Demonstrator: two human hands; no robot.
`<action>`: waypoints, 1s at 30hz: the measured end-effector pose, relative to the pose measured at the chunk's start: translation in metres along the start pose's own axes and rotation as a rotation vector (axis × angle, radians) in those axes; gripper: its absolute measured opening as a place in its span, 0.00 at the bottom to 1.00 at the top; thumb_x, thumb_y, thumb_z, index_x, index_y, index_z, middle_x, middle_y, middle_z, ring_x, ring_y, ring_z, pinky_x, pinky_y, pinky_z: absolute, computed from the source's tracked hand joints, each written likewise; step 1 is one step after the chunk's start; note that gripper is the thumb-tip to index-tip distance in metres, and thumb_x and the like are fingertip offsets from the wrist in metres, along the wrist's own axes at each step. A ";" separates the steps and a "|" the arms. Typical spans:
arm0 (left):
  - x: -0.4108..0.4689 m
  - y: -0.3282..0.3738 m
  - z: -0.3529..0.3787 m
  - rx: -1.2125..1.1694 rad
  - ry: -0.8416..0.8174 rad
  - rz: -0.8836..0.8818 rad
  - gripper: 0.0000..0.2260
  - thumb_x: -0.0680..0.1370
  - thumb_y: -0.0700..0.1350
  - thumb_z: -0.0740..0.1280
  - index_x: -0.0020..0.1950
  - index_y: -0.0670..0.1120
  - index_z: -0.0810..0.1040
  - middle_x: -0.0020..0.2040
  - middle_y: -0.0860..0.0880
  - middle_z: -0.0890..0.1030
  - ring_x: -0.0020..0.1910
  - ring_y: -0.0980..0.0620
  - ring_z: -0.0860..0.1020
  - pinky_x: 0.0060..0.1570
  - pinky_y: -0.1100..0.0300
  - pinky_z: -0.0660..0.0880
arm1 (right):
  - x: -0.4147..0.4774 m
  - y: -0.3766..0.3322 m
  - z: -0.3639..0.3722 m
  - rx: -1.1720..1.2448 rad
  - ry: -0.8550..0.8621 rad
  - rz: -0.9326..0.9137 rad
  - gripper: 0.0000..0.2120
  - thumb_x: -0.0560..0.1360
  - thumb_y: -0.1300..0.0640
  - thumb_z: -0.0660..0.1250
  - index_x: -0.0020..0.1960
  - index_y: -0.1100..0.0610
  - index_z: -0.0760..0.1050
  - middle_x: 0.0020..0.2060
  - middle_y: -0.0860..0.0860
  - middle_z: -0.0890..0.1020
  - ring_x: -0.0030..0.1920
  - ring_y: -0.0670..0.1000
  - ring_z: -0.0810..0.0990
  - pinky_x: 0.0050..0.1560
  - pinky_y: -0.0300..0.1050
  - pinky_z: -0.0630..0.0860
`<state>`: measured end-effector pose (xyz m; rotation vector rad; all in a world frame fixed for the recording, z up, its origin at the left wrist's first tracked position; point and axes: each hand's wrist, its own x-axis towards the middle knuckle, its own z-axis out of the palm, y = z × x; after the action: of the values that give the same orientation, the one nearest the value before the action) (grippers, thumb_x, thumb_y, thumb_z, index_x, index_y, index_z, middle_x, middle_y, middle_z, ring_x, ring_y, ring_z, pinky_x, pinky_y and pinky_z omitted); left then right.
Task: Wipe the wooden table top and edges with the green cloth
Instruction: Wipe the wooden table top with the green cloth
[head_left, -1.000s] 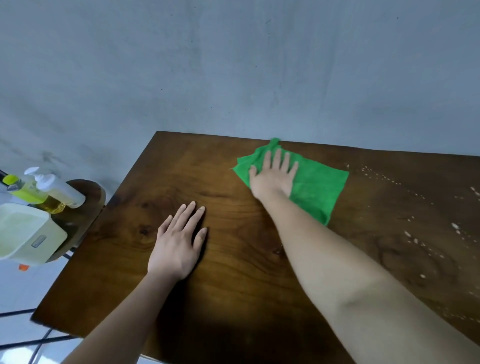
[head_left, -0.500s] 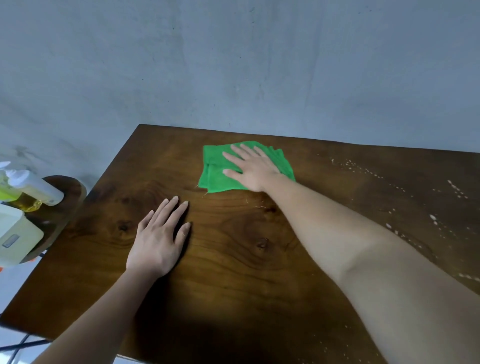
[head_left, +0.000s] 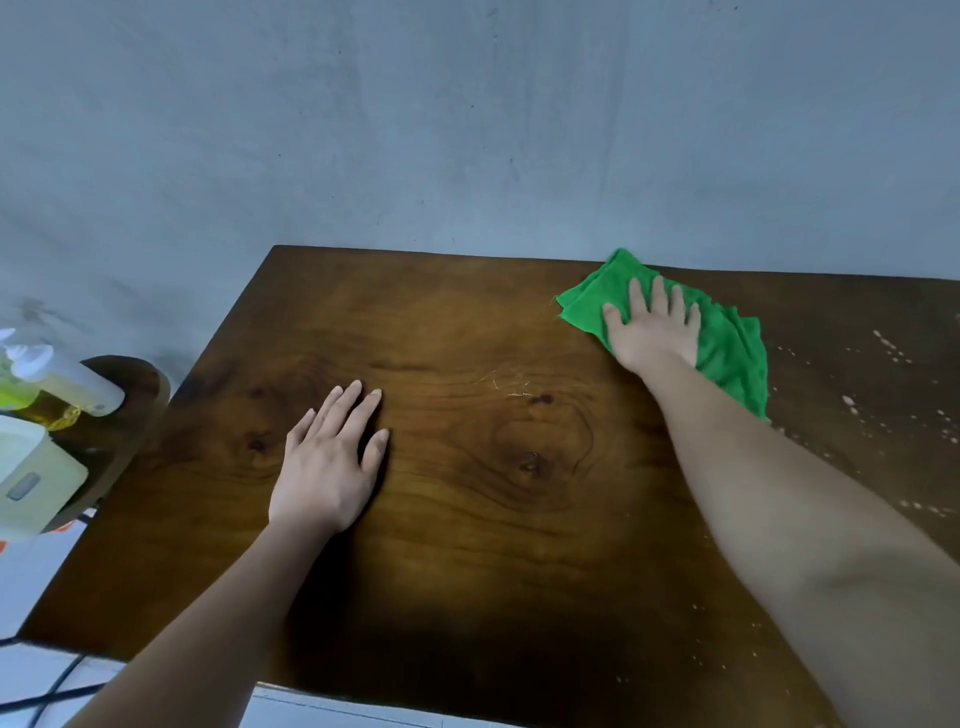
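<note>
The dark wooden table top (head_left: 467, 338) fills the lower view, its far edge against a grey wall. A green cloth (head_left: 727, 343) lies spread near the far edge, right of centre. My right hand (head_left: 652, 327) presses flat on the cloth with fingers spread, covering its middle. My left hand (head_left: 332, 457) rests palm down on bare wood at the left of centre, fingers apart, holding nothing. White specks (head_left: 893, 353) dot the table to the right of the cloth.
A small round wooden stand (head_left: 135, 395) sits left of the table, carrying a white spray bottle (head_left: 62, 379), a yellow-green bottle and a pale yellow box (head_left: 31, 478). Dark cables (head_left: 52, 691) run along the floor at the lower left.
My right hand has swept the green cloth from the middle of the far edge toward the right, close to the white specks. My left hand stays flat in place.
</note>
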<state>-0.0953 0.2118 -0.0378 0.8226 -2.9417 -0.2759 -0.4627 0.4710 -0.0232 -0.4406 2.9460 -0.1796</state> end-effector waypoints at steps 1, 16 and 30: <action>0.000 -0.001 0.000 -0.001 0.000 0.001 0.29 0.89 0.65 0.46 0.89 0.59 0.56 0.89 0.56 0.54 0.88 0.57 0.46 0.87 0.49 0.46 | -0.012 -0.016 0.003 -0.011 -0.001 -0.002 0.38 0.85 0.31 0.37 0.90 0.46 0.41 0.90 0.53 0.43 0.89 0.60 0.42 0.87 0.67 0.43; -0.003 0.001 -0.008 -0.015 -0.026 0.026 0.31 0.88 0.66 0.41 0.89 0.57 0.57 0.90 0.54 0.55 0.89 0.53 0.48 0.86 0.46 0.47 | -0.245 -0.115 0.049 -0.083 -0.135 -0.695 0.36 0.85 0.28 0.36 0.89 0.40 0.40 0.89 0.47 0.40 0.88 0.53 0.35 0.86 0.62 0.35; -0.007 0.004 -0.010 0.050 -0.069 0.038 0.35 0.85 0.70 0.40 0.90 0.57 0.52 0.90 0.52 0.50 0.89 0.51 0.45 0.87 0.46 0.45 | -0.265 0.079 0.029 -0.019 -0.012 -0.115 0.37 0.83 0.24 0.35 0.88 0.36 0.39 0.89 0.43 0.41 0.89 0.49 0.38 0.88 0.57 0.40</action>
<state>-0.0904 0.2168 -0.0277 0.7775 -3.0364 -0.2335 -0.2294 0.6229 -0.0266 -0.6123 2.9143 -0.1625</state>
